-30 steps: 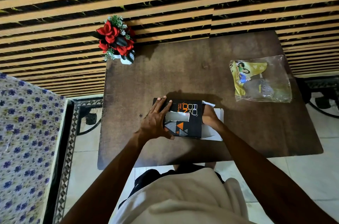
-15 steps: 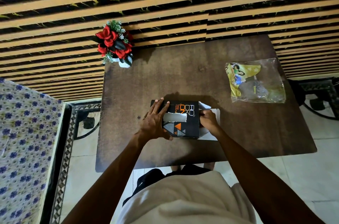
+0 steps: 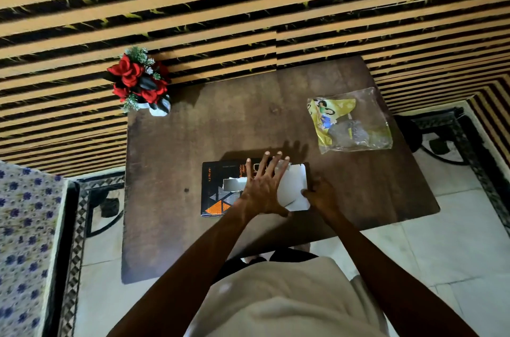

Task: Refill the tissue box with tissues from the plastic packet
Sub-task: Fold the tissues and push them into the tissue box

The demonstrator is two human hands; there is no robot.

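Note:
A black tissue box [image 3: 220, 187] with orange triangles lies flat near the front of the dark wooden table [image 3: 176, 226]. White tissue shows in its top slot. My left hand [image 3: 265, 187] lies spread, fingers apart, on the right half of the box. My right hand [image 3: 321, 194] grips the white end flap [image 3: 295, 187] at the box's right end. The plastic packet [image 3: 350, 121], clear with a yellow printed side, lies flat at the table's right back, apart from both hands.
A white pot of red artificial flowers [image 3: 140, 82] stands at the table's back left corner. A striped black-and-tan wall runs behind. A blue-flowered cloth [image 3: 22, 240] lies at the left. Dark iron furniture [image 3: 441, 129] stands on the floor to the right.
My left hand has slid from the left half of the box to its right half and spread flat. My right hand has stayed at the white end flap.

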